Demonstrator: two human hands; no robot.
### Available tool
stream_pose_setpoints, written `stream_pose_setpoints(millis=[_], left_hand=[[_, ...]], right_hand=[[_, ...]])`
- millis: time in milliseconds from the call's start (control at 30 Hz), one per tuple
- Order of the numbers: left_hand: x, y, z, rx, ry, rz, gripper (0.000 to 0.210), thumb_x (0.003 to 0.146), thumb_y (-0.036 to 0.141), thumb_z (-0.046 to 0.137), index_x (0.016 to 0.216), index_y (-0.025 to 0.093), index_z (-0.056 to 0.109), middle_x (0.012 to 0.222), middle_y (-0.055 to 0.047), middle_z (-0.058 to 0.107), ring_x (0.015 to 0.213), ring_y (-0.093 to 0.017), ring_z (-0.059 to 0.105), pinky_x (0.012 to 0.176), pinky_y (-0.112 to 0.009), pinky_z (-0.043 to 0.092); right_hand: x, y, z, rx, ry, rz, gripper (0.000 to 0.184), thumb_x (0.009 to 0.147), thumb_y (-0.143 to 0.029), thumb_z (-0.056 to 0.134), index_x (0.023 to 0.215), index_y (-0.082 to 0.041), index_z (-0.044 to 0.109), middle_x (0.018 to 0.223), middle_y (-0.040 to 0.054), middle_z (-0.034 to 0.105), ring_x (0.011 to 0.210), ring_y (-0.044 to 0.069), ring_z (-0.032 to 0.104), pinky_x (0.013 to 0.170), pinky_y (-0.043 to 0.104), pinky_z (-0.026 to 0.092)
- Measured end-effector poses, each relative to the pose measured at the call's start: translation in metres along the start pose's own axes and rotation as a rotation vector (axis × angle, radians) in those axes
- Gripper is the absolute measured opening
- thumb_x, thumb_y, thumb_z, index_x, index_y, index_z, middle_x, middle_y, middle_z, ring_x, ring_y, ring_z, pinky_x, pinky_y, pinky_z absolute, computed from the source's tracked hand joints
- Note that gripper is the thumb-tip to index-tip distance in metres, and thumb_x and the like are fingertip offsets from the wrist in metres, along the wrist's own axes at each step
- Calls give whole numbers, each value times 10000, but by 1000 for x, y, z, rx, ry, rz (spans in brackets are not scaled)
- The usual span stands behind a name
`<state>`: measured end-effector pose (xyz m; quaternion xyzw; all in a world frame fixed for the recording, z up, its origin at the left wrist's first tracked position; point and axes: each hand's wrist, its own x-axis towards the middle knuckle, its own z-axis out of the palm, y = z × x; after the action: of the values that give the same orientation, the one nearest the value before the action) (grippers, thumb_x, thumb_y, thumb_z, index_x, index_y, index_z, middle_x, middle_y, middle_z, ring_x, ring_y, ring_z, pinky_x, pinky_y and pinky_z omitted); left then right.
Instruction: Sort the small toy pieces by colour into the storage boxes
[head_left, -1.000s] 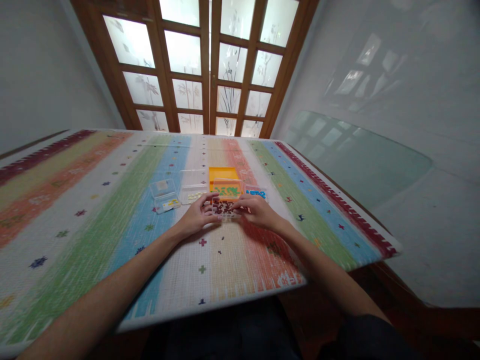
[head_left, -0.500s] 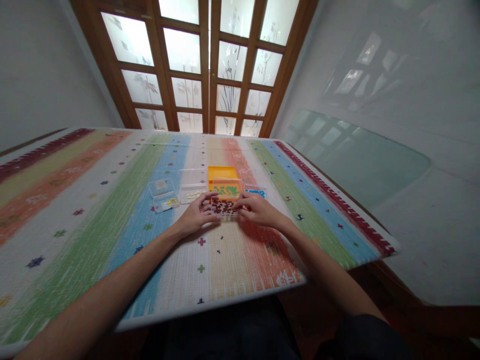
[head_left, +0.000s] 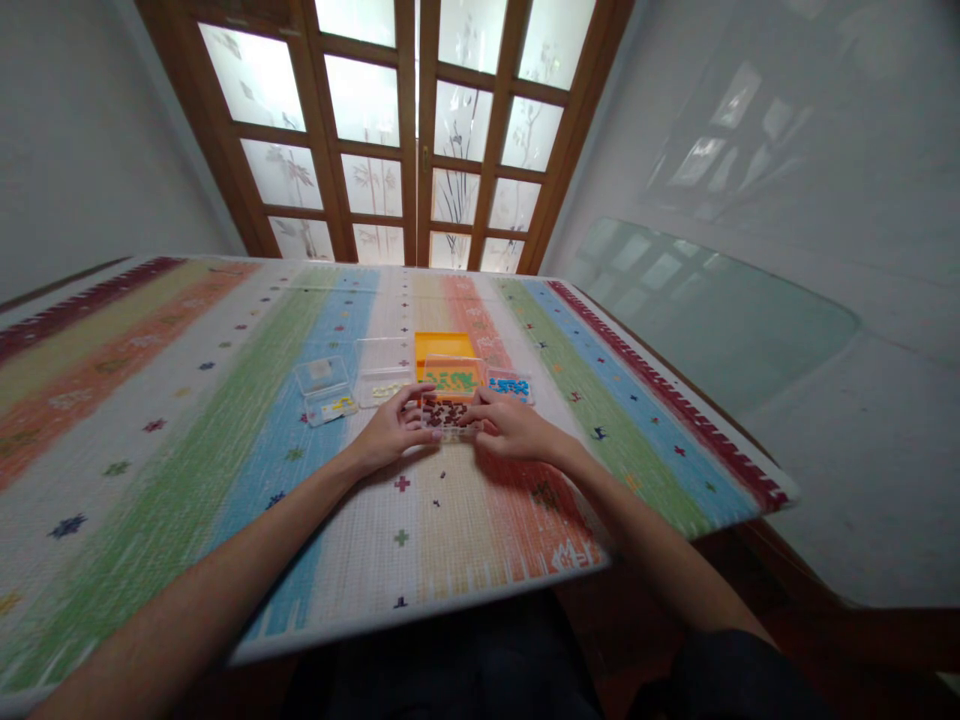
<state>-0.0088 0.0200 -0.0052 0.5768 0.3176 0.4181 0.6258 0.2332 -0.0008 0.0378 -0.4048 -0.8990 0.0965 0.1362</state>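
A small clear plastic box (head_left: 453, 434) with many tiny dark brown pieces (head_left: 444, 413) sits on the table close before me. My left hand (head_left: 390, 430) grips its left side, thumb at the near corner and fingers at the far one. From the right, my right hand (head_left: 511, 426) reaches over the box's right edge. Its fingers are bent together with the tips among the brown pieces; whatever they pinch is too small to make out. Two tiny dark pieces (head_left: 442, 475) lie on the cloth on the near side of the box.
Behind the box stands an orange case (head_left: 444, 345) with green pieces (head_left: 452, 381) in front of its lid. Blue pieces (head_left: 509, 387) fill a clear box at right. Two clear open-lidded boxes, one with yellow pieces (head_left: 339, 407), stand left. A striped cloth (head_left: 360, 560) covers the table.
My right hand has shifted slightly toward me, and more of the blue pieces behind it now shows. My left hand keeps its grip on the box.
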Motion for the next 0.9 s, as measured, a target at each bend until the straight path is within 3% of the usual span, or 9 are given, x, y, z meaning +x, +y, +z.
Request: stream_pose_setpoints(millis=[233,400,500,567,667,800,900], left_hand=[[-1,0,0,0,17,-22,714,619,165,906,1268,216,616,1211,-112,661,1043,-275,691,1014,-481,520],[-1,1,1,12,15,-9,722,620,183,911,1275,209,608,1227,-119,658,1034,-273,693,1020,-504,517],[-2,2,2,20,24,10,706,626,196,909,1267,204,613,1227,-124,661,1065,-290,687,1024,-507,519],[-3,3,3,33,35,16,694,631,203,908,1260,205,615,1254,-125,651,1100,-294,676,1039,-501,512],[-3,3,3,49,36,9,697,636,213,906,1266,207,608,1302,-125,629,1113,-284,668,1046,-488,508],[-2,0,1,85,42,10,711,641,227,902,1282,200,594,1305,-120,622,1049,-250,675,1012,-467,526],[-1,-1,0,105,49,25,707,644,229,900,1280,192,594,1305,-117,616,1031,-235,676,1004,-451,534]], right_hand=[[-5,3,0,-29,71,-13,270,838,-133,586,1055,-186,737,961,59,596,826,177,538,749,297,415],[-15,-18,3,15,199,-110,175,894,-137,574,999,-182,706,935,51,634,849,176,573,780,300,433],[-22,-37,9,49,100,-205,148,967,-273,608,1039,-183,702,1011,67,660,834,165,592,753,289,453],[-26,-48,15,13,14,-227,268,972,-412,648,1095,-180,698,1133,105,656,856,177,603,749,303,470],[-28,-58,25,-36,-29,-217,361,954,-519,667,1048,-172,701,1140,125,654,934,210,601,795,331,482],[-26,-59,40,-51,16,-190,197,1007,-339,624,969,-167,713,986,93,649,899,189,571,795,317,457],[-25,-56,49,-61,44,-183,172,1006,-200,571,914,-162,712,920,73,635,822,166,541,741,292,427]])
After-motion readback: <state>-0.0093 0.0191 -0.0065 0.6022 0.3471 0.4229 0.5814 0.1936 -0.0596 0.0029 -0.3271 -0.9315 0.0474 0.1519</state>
